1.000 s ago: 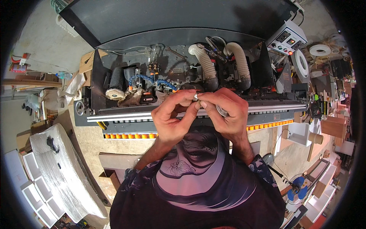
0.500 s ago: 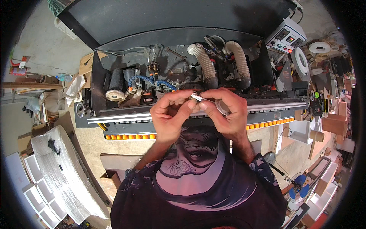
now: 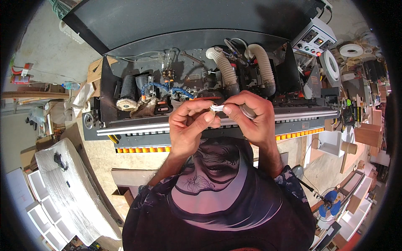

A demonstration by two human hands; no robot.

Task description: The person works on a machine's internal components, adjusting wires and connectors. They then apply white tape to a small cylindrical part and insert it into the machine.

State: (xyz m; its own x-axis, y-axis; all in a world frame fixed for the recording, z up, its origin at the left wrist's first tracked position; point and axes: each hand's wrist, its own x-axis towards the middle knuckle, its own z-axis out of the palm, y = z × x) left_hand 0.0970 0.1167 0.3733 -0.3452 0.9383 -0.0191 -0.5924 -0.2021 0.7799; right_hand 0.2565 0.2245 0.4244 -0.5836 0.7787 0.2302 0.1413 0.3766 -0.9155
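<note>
Both hands meet over the front edge of a dark machine (image 3: 197,118). Between thumb and index finger, my left hand (image 3: 187,130) pinches a small metal fitting (image 3: 213,105), whose exact shape is mostly covered. My right hand (image 3: 253,118) is closed on a roll of thin white tape (image 3: 248,111), which looks like thread seal tape. A short white strip (image 3: 218,108) spans from the right thumb to the fitting and lies against it.
Behind my hands are two ribbed hoses (image 3: 264,69), blue jointed coolant tubes (image 3: 157,85) and a wrench (image 3: 192,58). A control box (image 3: 315,38) stands at the back right. Orange rollers (image 3: 142,150) line the machine's front. A plastic-wrapped bundle (image 3: 77,190) lies at left.
Both hands have shifted slightly right. The right thumb has turned and drawn a little away from the left fingertips, so the white strip at the fitting now lies more level.
</note>
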